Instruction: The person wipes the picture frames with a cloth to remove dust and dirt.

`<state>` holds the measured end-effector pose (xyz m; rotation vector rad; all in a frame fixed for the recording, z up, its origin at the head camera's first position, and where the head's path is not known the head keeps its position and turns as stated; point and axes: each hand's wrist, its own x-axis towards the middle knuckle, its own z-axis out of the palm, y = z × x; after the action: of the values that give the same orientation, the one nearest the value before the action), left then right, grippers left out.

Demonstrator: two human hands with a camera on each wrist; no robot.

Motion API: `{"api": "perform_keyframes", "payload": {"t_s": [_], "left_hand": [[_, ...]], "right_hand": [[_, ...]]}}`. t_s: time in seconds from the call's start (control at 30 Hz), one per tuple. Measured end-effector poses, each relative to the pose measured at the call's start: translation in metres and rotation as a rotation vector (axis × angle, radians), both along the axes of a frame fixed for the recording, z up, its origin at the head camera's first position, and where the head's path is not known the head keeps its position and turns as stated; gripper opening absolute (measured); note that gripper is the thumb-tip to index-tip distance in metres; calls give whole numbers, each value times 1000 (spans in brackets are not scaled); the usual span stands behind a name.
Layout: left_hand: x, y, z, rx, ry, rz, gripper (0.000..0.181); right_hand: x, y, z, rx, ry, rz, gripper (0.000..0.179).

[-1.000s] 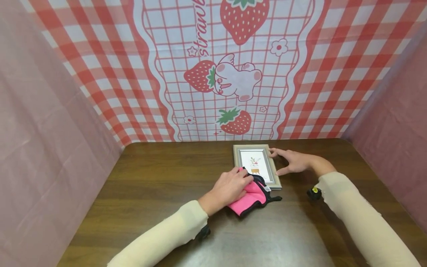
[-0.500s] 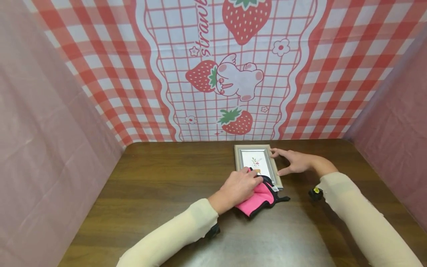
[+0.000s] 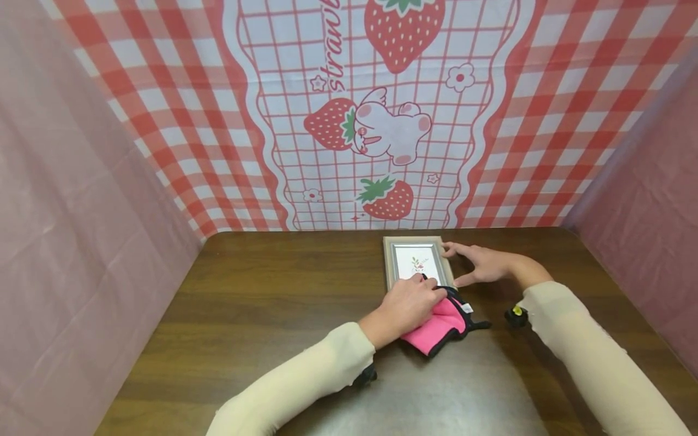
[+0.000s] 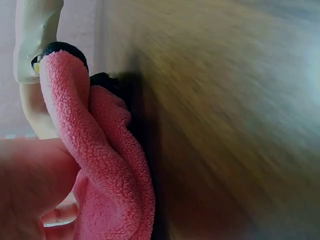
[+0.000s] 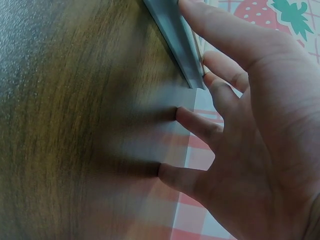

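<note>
My left hand [image 3: 411, 303] grips a bunched pink cloth [image 3: 436, 327] with black edging, a white label and a black loop. The left wrist view shows the fluffy folds of the cloth [image 4: 105, 160] against the table. In the head view the cloth and hand cover the lower part of a picture frame [image 3: 390, 257], which lies flat with a silver-beige border and a plant picture. At its right edge, my right hand [image 3: 485, 264] touches the frame with thumb and fingers spread. The right wrist view has two fingertips on the brown table near the frame's corner [image 5: 192, 75].
The brown wooden table [image 3: 262, 303] ends at a back wall cloth [image 3: 349, 200] with red checks and strawberries. Pink curtains [image 3: 98, 212] hang on both sides. A small black wrist camera [image 3: 515, 316] shows beneath the right sleeve.
My left hand has slid the pink cloth to the right along the frame's lower part, covering more of its lower right corner. The right hand stays at the frame's edge.
</note>
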<state>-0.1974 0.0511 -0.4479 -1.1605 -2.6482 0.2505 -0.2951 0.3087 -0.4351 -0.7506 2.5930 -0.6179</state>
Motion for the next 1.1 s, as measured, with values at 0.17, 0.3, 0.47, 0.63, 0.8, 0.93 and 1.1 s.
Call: {"api": "perform_keyframes", "payload": {"t_s": [0.17, 0.3, 0.47, 0.63, 0.8, 0.93, 1.1], "left_hand": [[-1, 17, -1, -1, 53, -18, 28], [-1, 26, -3, 0, 102, -23, 26], [-3, 26, -4, 38, 103, -19, 24], [-4, 23, -3, 39, 57, -12, 28], [-4, 21, -3, 47, 27, -3, 29], [-4, 20, -4, 55, 11, 1, 29], [-1, 16, -3, 57, -25, 25, 31]], "right_hand": [[1, -1, 2, -12, 24, 21, 82], [-1, -2, 0, -31, 30, 39, 85], [-1, -1, 2, -39, 24, 47, 84], [-1, -2, 4, -39, 25, 48, 83], [-2, -2, 2, -39, 29, 50, 87], [-3, -1, 2, -38, 26, 43, 87], [-1, 1, 1, -21, 19, 32, 83]]}}
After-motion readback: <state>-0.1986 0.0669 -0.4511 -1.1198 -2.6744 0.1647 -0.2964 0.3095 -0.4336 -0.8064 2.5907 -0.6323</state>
